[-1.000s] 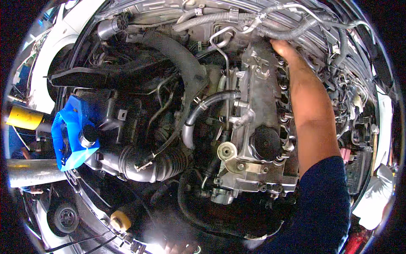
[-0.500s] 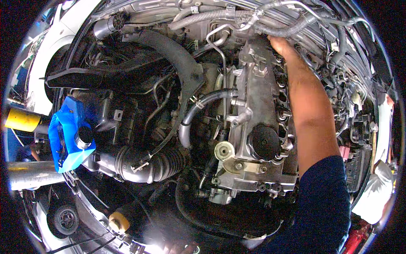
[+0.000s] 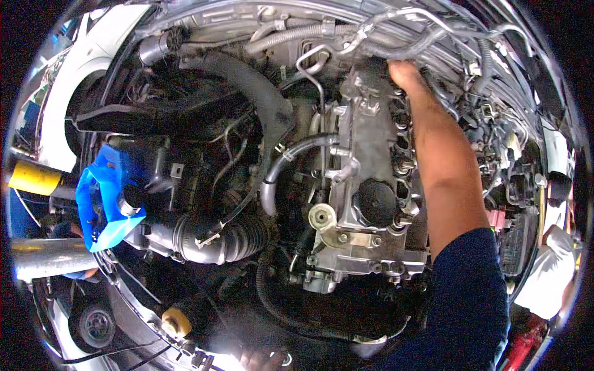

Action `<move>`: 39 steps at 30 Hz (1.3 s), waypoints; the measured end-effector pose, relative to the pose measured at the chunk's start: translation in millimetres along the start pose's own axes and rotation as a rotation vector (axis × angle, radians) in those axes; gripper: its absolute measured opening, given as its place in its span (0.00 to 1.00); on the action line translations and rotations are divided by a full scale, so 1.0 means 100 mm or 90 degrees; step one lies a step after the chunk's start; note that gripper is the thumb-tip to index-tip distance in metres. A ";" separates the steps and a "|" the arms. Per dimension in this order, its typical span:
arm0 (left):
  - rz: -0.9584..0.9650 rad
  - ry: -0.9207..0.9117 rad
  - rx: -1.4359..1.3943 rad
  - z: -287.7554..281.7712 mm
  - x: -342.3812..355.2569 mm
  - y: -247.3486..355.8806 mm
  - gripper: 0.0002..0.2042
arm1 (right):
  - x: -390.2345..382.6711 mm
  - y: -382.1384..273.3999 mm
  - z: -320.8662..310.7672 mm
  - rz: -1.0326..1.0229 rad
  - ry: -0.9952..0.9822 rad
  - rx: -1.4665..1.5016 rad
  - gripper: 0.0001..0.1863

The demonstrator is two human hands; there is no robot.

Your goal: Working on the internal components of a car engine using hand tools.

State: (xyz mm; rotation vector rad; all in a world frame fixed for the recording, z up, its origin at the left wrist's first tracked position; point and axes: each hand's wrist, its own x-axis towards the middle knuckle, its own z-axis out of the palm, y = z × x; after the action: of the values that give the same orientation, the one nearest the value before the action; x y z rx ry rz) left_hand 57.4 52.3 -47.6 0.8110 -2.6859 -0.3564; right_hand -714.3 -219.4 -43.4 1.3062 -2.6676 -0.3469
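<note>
My right arm, in a dark blue sleeve, reaches along the right side of the engine. My right hand [image 3: 403, 75] is down at the far right end of the grey metal valve cover [image 3: 369, 148]. Its fingers are hidden behind the cover's end and the hoses, so what they touch does not show. Beside the forearm runs a row of round openings along the cover's edge. A black round oil cap [image 3: 374, 203] sits on the cover's near end. My left hand is not in view.
A ribbed intake hose [image 3: 232, 240] and a curved coolant hose [image 3: 291, 154] lie left of the engine. Blue plastic [image 3: 111, 201] hangs at the left by a metal post [image 3: 49, 256]. Corrugated conduit [image 3: 408, 49] crosses the back. A person in white [image 3: 547, 272] stands at the right.
The view has shifted slightly, moving the engine a little left in the picture. My right hand stays at the engine's far end. More of the person at the right shows now.
</note>
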 end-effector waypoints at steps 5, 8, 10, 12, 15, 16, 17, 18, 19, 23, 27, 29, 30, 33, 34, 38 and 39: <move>-0.008 -0.013 -0.053 0.06 0.06 -0.11 0.22 | -0.72 0.13 -0.11 0.100 0.044 0.405 0.32; 0.000 0.006 -0.064 0.03 0.20 -0.06 0.22 | -1.17 0.13 -0.21 0.029 0.092 0.552 0.24; 0.006 0.032 -0.018 -0.03 0.29 0.02 0.22 | -1.67 0.15 -0.34 0.005 0.218 0.642 0.23; -0.012 0.086 -0.007 -0.09 0.39 0.12 0.20 | -2.27 0.11 -0.59 -0.025 0.175 0.797 0.26; 0.018 0.034 0.004 -0.25 0.50 0.19 0.21 | -3.36 0.03 -1.07 -0.129 0.067 0.806 0.26; 0.044 0.050 0.022 -0.31 0.54 0.23 0.21 | -3.73 0.01 -1.24 -0.179 0.052 0.823 0.26; 0.019 0.040 0.021 -0.38 0.57 0.28 0.22 | -4.06 0.05 -1.40 -0.192 -0.058 0.785 0.26; -0.001 0.021 -0.009 -0.46 0.61 0.34 0.24 | -4.34 0.06 -1.55 -0.286 -0.088 0.774 0.25; 0.003 0.016 -0.029 -0.57 0.67 0.40 0.25 | -4.58 0.05 -1.67 -0.309 -0.154 0.756 0.25; -0.058 -0.036 -0.340 -1.14 1.04 0.83 0.26 | -5.26 -0.07 -2.00 -0.411 -0.331 0.761 0.27; -0.384 -0.021 -0.877 -1.28 1.98 1.28 0.21 | -5.49 -0.35 -2.11 -0.452 -0.170 0.760 0.39; -0.409 -0.004 -1.097 -1.20 2.51 1.50 0.19 | -5.45 -0.45 -2.08 -0.410 -0.061 0.827 0.45; -0.397 -0.004 -1.204 -1.12 2.78 1.60 0.18 | -5.39 -0.46 -2.05 -0.325 -0.046 0.848 0.44; -0.404 -0.027 -1.226 -0.80 3.45 1.83 0.14 | -5.14 -0.34 -1.89 -0.094 0.081 0.809 0.35; -0.415 -0.055 -1.242 -0.67 3.65 1.87 0.14 | -5.05 -0.26 -1.82 0.051 -0.043 0.736 0.31; -0.284 -0.185 -0.884 -0.13 4.65 1.65 0.17 | -4.47 0.19 -1.50 0.074 0.218 0.731 0.30; -0.173 -0.131 -0.630 -0.02 4.93 1.52 0.18 | -4.28 0.32 -1.41 0.131 0.127 0.717 0.29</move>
State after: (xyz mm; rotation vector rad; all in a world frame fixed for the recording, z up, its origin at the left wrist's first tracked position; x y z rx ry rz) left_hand -406.8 -105.9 112.7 0.8026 -2.0915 -1.7104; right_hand -444.7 119.0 86.3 1.0833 -2.7712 1.4005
